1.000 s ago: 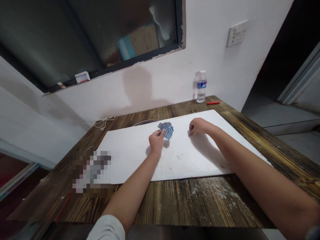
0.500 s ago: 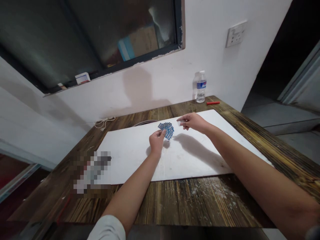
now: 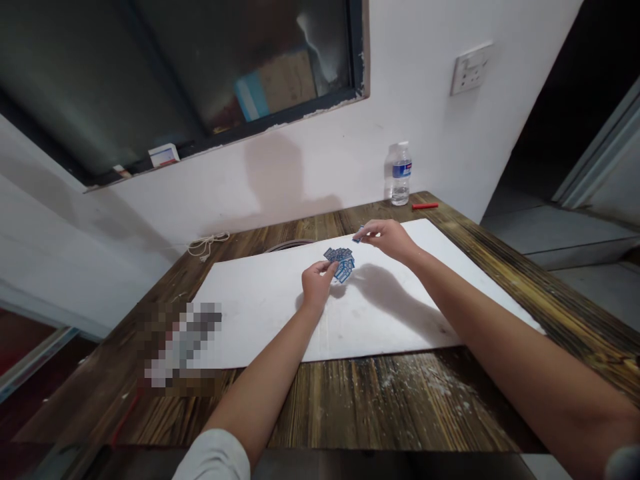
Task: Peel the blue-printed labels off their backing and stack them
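Several small blue-edged cards [image 3: 345, 268] are spread in a fan, pinched between the thumb and fingers of my left hand [image 3: 316, 283]. The fan hangs above a white board [image 3: 260, 313], and a shadow falls below it. To the right and slightly farther off, my right hand [image 3: 391, 239] pinches a single card [image 3: 357, 236] with a blue edge. Fingers cover most of that card. A small gap separates it from the fan. What is printed on the cards is too small to read.
The board lies on a dark wooden table [image 3: 310, 413]. At the back stand a water bottle [image 3: 401, 175] and a red pen-like stick [image 3: 425, 206]. A pale cord [image 3: 205, 245] is bundled at the back left. A pixelated patch hides something at the left. Behind is a wall with a window.
My left hand has shifted slightly right with the fan. The single card in my right hand has turned from its pale side to show blue, and that hand has risen a little.
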### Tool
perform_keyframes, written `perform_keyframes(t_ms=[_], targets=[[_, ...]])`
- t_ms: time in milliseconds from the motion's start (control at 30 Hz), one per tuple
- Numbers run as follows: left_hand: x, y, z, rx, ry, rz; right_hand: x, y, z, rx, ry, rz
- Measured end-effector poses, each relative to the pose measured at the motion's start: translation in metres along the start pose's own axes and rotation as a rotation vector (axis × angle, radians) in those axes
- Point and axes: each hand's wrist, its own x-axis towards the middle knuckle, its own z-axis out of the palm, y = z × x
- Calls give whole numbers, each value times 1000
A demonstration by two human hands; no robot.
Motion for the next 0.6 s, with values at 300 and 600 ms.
perform_keyframes(t_ms=[300, 600], targets=[[-7, 11, 1, 27, -207, 109, -1, -11, 3, 117, -98, -75], [-10, 14, 1, 48, -386, 99, -10, -29, 11, 200, -300, -22]])
